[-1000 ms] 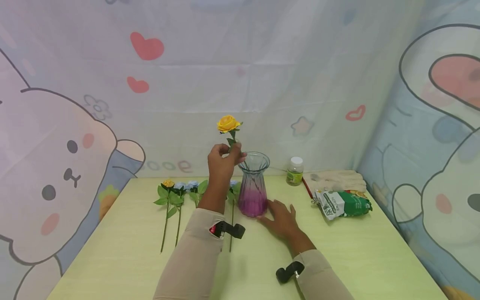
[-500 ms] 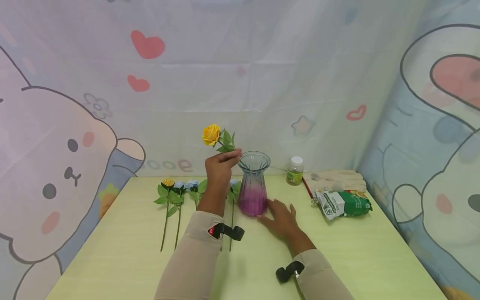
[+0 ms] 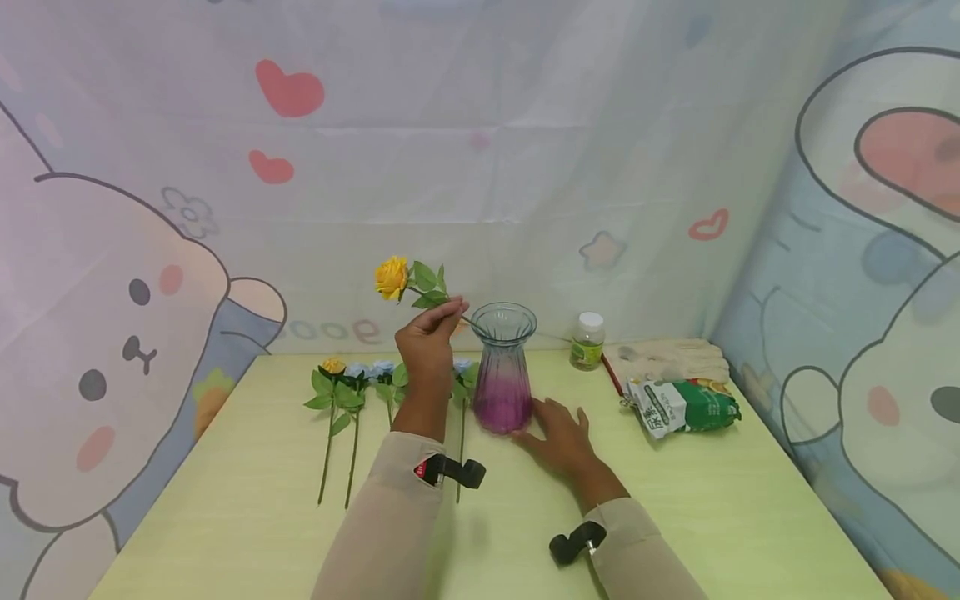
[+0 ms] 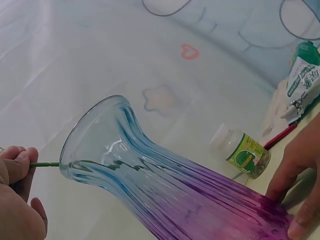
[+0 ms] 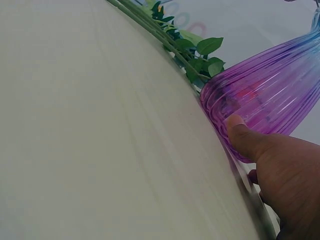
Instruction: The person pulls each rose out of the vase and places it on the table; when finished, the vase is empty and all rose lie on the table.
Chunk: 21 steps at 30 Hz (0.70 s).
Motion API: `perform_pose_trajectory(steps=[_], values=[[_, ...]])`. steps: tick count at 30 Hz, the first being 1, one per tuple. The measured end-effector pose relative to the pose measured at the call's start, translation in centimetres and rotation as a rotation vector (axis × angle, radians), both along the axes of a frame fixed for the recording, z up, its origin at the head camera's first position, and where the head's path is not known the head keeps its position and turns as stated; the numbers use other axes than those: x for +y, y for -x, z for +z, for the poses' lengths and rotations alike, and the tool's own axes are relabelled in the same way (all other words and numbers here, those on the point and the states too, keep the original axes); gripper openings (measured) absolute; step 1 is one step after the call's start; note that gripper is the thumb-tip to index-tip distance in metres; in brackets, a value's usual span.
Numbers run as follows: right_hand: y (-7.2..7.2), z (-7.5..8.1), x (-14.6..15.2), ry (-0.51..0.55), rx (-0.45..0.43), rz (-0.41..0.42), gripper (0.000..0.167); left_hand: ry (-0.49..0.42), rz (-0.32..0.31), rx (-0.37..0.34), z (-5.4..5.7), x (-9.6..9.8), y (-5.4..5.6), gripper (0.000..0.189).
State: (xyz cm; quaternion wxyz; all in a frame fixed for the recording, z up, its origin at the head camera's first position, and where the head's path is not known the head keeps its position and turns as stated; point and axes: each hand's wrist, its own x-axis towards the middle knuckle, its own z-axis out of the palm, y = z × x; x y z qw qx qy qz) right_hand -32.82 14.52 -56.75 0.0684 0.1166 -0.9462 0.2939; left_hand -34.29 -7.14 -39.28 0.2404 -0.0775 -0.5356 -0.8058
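Note:
My left hand (image 3: 429, 340) pinches the green stem (image 4: 46, 164) of a yellow rose (image 3: 392, 277) between thumb and fingers, left of the vase mouth. The bloom leans out to the left, and the stem's lower part runs over the rim into a ribbed glass vase (image 3: 504, 383), blue-green above and purple below. The vase stands upright on the table. Down at its base, my right hand (image 3: 561, 440) holds the glass, thumb (image 5: 239, 131) against the near side and fingers around the right side. In the left wrist view the stem shows through the clear glass.
Left of the vase lie a yellow flower (image 3: 333, 366) and several blue flowers (image 3: 382, 368) with long stems. At the back right are a white-capped jar (image 3: 587, 342), a red stick (image 3: 612, 375), a pale glove (image 3: 675, 361) and a green-and-white packet (image 3: 684, 407). A printed cloth (image 3: 480, 183) hangs behind.
My left hand has moved slightly left, and the rose has tipped from nearly upright to leaning left, its bloom lower. My right hand stays at the vase base.

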Motion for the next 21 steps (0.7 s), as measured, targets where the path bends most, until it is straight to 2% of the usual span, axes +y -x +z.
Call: perform_pose_trajectory(steps=[7,14,18,21], values=[[-0.1,0.2,-0.1,0.007,0.009,0.005,0.077,-0.213,-0.001,0.013,-0.4,-0.6,-0.1,0.017],[-0.1,-0.1,-0.1,-0.008,0.01,0.01,0.076,-0.374,0.02,0.038,-0.6,-1.8,-0.4,0.02],[-0.2,0.2,-0.1,0.005,0.023,0.01,0.075,-0.459,0.02,-0.002,-1.4,-2.6,-0.4,0.02],[-0.4,0.4,-0.1,0.022,0.023,0.012,0.074,-0.5,0.009,-0.043,-2.4,-3.0,-0.3,0.022]])
